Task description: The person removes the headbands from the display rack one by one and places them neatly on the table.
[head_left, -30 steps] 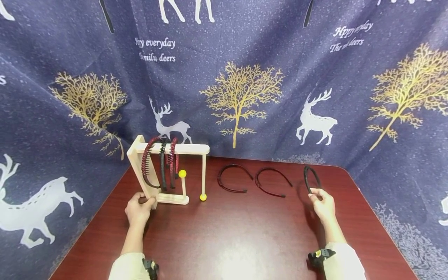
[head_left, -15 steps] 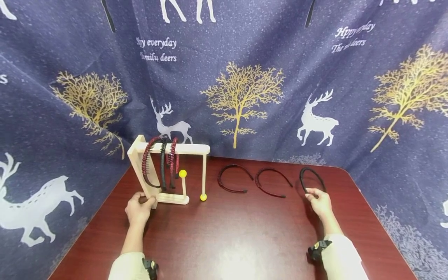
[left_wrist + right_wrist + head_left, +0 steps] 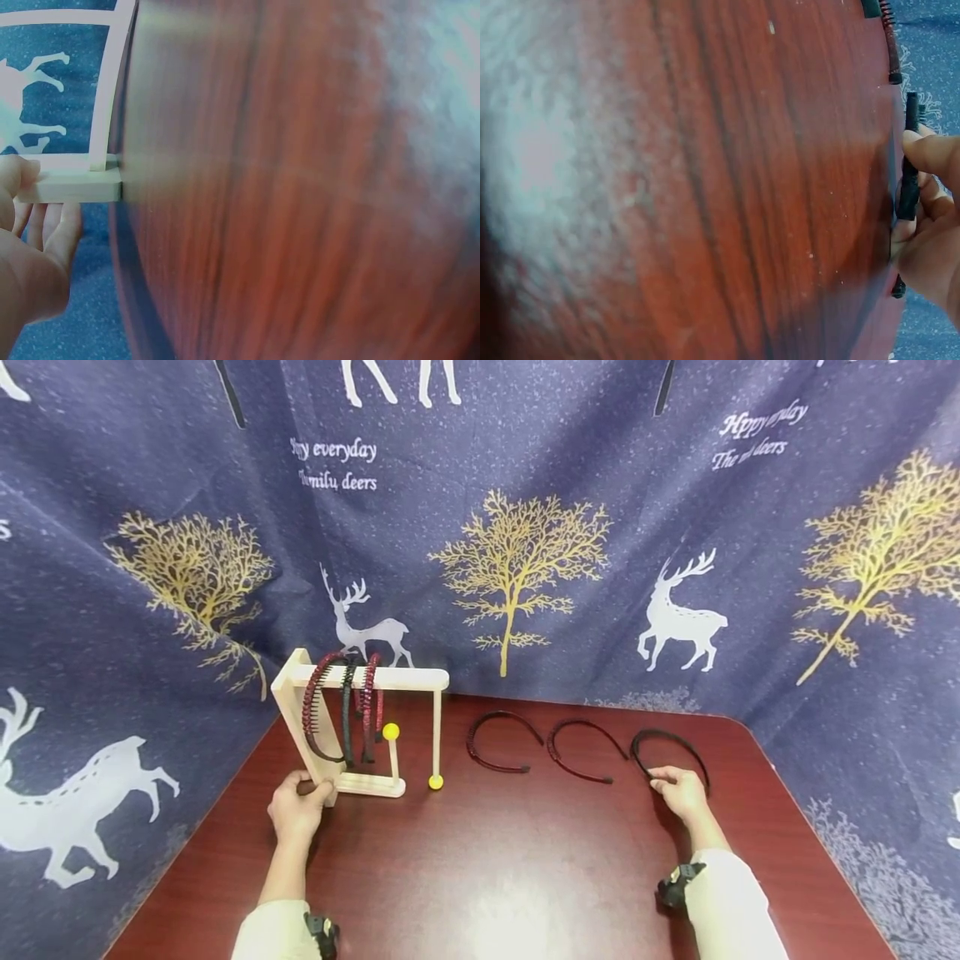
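Observation:
My left hand (image 3: 295, 808) grips the lower end of a pale wooden stand (image 3: 412, 679) at the left; in the left wrist view its thumb lies over the wood (image 3: 75, 187) and its fingers beneath. Dark red and black headbands hang over the stand's upper bar, among them a toothed red headband (image 3: 308, 710) and a black headband (image 3: 347, 714). At the right, my right hand (image 3: 682, 795) pinches another black headband (image 3: 636, 752), its curve facing the back. The right wrist view shows the thumb on this black band (image 3: 908, 199); whether it touches the table is unclear.
Two dark red headbands, one left (image 3: 498, 767) and one right (image 3: 585, 775), lie on the reddish-brown table (image 3: 480, 852) between the hands. Yellow balls (image 3: 391, 732) cap the stand's thin rods. A blue patterned cloth (image 3: 420, 585) hangs behind the table.
My right hand has turned the black headband from nearly edge-on to a wide, flatter arc and lowered it slightly toward the table. My left hand and the stand stay in place.

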Demonstrator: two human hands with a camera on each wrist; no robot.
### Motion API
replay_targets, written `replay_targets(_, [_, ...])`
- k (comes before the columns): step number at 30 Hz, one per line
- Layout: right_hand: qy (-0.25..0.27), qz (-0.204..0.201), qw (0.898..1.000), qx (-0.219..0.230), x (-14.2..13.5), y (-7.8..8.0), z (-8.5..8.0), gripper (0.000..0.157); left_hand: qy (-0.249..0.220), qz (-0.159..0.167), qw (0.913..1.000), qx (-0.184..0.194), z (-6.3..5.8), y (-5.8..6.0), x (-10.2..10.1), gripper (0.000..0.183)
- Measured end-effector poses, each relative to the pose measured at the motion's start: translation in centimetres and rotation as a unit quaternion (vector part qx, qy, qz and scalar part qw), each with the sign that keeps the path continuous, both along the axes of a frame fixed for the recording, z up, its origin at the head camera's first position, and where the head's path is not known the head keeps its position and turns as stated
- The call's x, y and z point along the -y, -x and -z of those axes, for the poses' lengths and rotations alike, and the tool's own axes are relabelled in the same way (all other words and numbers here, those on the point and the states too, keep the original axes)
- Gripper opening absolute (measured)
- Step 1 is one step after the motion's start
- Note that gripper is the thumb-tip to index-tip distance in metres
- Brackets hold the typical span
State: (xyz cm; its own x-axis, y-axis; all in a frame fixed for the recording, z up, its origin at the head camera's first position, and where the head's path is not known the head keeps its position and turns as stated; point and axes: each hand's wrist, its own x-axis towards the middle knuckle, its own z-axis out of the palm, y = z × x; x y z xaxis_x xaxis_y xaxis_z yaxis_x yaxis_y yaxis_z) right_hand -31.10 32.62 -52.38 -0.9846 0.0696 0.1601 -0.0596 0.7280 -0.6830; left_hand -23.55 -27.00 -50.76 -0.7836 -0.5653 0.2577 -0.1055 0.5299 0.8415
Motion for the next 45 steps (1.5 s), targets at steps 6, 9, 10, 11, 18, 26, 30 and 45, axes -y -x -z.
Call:
replay_targets(6, [-0.024, -0.010, 1.000, 0.011, -0.1, 0.1, -0.1, 0.022, -0.006, 0.000, 0.9999, 0.011, -0.1, -0.1, 0.0, 0.022])
replay_targets(9, [-0.041, -0.009, 0.999, 0.006, -0.1, 0.2, -0.1, 0.021, -0.009, 0.002, 0.9999, 0.013, -0.1, -0.1, -0.1, 0.022])
replay_targets(10, [-0.045, -0.008, 0.999, 0.006, -0.1, 0.3, -0.2, 0.021, -0.010, 0.003, 0.9999, 0.012, -0.1, -0.1, -0.1, 0.022])
replay_targets(11, [-0.048, -0.008, 0.999, 0.006, -0.1, 0.3, -0.2, 0.021, -0.010, 0.003, 0.9999, 0.012, -0.1, -0.1, -0.1, 0.022])
replay_targets(18, [-0.047, 0.003, 0.999, 0.016, 0.1, 0.6, -0.3, 0.022, -0.014, 0.005, 0.9998, 0.009, -0.2, 0.0, 0.0, 0.023])
replay_targets(26, [-0.010, 0.043, 0.999, -0.005, 0.8, -0.3, -0.9, 0.032, -0.009, 0.009, 0.9999, 0.000, -0.1, -0.2, -0.1, 0.022])
replay_targets(30, [0.016, 0.048, 0.998, -0.029, 2.4, -1.1, -2.1, 0.035, -0.007, 0.008, 0.9999, -0.006, -0.2, -0.2, 0.0, 0.021])
replay_targets(45, [0.201, 0.029, 0.979, -0.023, 9.8, -3.5, -5.5, 0.038, -0.010, 0.001, 0.9999, -0.003, 0.0, 0.0, 0.1, 0.020])
